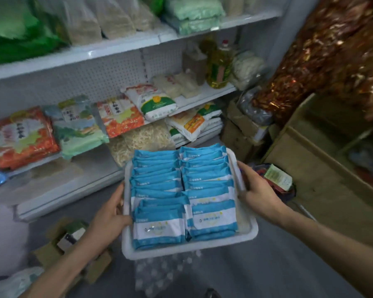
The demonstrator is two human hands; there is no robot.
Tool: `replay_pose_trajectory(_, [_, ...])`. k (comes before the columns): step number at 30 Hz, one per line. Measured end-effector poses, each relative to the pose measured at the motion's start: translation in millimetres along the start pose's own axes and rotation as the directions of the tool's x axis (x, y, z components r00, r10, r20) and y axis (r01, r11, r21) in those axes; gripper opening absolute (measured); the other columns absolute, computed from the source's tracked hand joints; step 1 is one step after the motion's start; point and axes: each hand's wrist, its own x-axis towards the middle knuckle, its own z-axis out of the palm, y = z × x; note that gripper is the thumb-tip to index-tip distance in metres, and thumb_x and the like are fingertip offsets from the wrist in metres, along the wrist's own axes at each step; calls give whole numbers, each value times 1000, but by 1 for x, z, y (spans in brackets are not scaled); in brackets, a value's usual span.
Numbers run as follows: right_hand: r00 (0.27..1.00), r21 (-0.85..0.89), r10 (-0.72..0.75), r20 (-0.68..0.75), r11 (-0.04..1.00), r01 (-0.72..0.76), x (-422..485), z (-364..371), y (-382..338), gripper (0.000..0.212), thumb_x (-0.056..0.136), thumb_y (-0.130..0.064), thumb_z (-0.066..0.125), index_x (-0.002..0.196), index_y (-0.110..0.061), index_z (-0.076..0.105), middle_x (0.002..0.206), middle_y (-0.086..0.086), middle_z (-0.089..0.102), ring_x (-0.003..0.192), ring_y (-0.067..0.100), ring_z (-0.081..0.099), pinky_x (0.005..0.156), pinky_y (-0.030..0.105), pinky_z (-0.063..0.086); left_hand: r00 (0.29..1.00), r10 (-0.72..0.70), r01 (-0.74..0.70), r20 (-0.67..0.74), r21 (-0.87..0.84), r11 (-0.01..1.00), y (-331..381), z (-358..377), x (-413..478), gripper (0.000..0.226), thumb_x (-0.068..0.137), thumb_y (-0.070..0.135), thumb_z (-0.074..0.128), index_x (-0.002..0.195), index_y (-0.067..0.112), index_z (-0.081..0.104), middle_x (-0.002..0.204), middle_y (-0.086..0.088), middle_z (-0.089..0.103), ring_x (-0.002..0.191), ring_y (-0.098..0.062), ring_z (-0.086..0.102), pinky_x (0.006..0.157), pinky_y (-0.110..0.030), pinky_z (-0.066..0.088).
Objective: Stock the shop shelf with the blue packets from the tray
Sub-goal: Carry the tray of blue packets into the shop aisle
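Head view, reading from the left: the white metal shop shelf [91, 53] carries flat orange-and-white printed plastic bags [24, 138] and a pale green one beside them, with more sacks further along.

Below and in front of it, our left hand [110, 214] grasps the left rim of the white rectangular plastic tray [190, 249], fingers curled under and thumb lying on top against the nearest packet. The tray is held in the air just in front of the lower shelves, roughly level.

Inside it lie the blue-and-white film-wrapped packets [159, 224], in two rows side by side, each packet overlapping the one behind like roof tiles and filling the tray nearly wall to wall.

Our right hand [256, 190] clasps the right rim in the same way. So both hands are busy with the tray, and neither holds a packet yet.

To the right stand brown cardboard boxes [241, 134] on the floor.

We judge the packets to be soft, light singly, and slick in their glossy wrap — likely to slide if the tray tips. The full tray probably has some weight, but it looks stiff enough to carry by its two long rims. We would take each packet flat, thumb above and fingers beneath its exposed near edge, starting from the front of a row — not by a crimped end, which could slip.
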Motion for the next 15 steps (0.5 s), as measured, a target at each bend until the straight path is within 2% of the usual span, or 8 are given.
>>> replay_pose_trajectory(1, [1000, 13, -21, -17, 1000, 21, -4, -3, 4, 88, 83, -13, 70, 157, -40, 29, 153, -16, 47, 140, 9, 46, 116, 44, 41, 1000, -25, 25, -7, -7, 1000, 1, -2, -3, 103, 51, 29, 79, 127, 74, 25, 93, 19, 71, 87, -9, 67, 69, -27, 52])
replay_pose_trajectory(5, [947, 163, 127, -295, 983, -81, -109, -81, 51, 88, 82, -8, 74, 155, -38, 35, 141, -15, 57, 127, 6, 56, 107, 42, 50, 965, 127, -146, 228, 72, 987, 88, 59, -2, 114, 42, 34, 81, 137, 71, 30, 104, 22, 73, 92, -15, 69, 82, -40, 58])
replay_pose_trajectory(7, [900, 242, 209, -381, 963, -121, -145, -102, 67, 87, 81, -4, 74, 153, -36, 39, 133, -14, 62, 116, 2, 59, 102, 36, 53, 923, 185, -233, 338, 108, 966, 120, 89, -2, 115, 39, 34, 79, 138, 69, 32, 104, 23, 73, 89, -12, 70, 80, -37, 58])
replay_pose_trajectory(9, [809, 313, 337, -481, 928, -201, -212, -135, 99, 86, 80, -1, 73, 152, -36, 42, 127, -16, 64, 108, 0, 61, 98, 33, 54, 826, 250, -332, 505, 77, 940, 168, 156, -12, 115, 53, 10, 83, 146, 56, 34, 107, 15, 74, 83, -3, 70, 71, -24, 56])
replay_pose_trajectory(10, [815, 344, 335, -473, 922, -180, -210, -134, 103, 86, 80, -1, 73, 152, -35, 42, 127, -16, 64, 108, 0, 61, 97, 32, 55, 828, 226, -328, 513, 115, 938, 174, 157, -15, 112, 61, -3, 80, 149, 49, 35, 108, 9, 74, 79, -1, 70, 66, -20, 55])
replay_pose_trajectory(12, [676, 442, 488, -552, 859, -260, -299, -166, 140, 87, 80, -1, 73, 153, -34, 40, 130, -15, 63, 111, 1, 62, 94, 31, 57, 684, 263, -428, 680, 83, 900, 220, 249, -45, 110, 61, -1, 75, 152, 45, 35, 111, -2, 72, 82, -10, 70, 65, -20, 56])
replay_pose_trajectory(13, [685, 464, 481, -547, 855, -229, -298, -165, 143, 86, 80, 0, 73, 153, -34, 41, 130, -16, 63, 111, 0, 63, 92, 29, 57, 701, 225, -424, 676, 141, 895, 226, 248, -45, 111, 57, 7, 73, 154, 45, 35, 109, -5, 72, 86, -16, 70, 68, -23, 56])
replay_pose_trajectory(15, [499, 524, 594, -631, 801, -290, -392, -187, 180, 85, 78, 0, 72, 151, -34, 43, 127, -18, 65, 111, 0, 64, 91, 28, 57, 544, 244, -532, 803, 105, 840, 261, 346, -90, 110, 56, 12, 73, 154, 45, 37, 104, -5, 71, 90, -19, 70, 74, -28, 57])
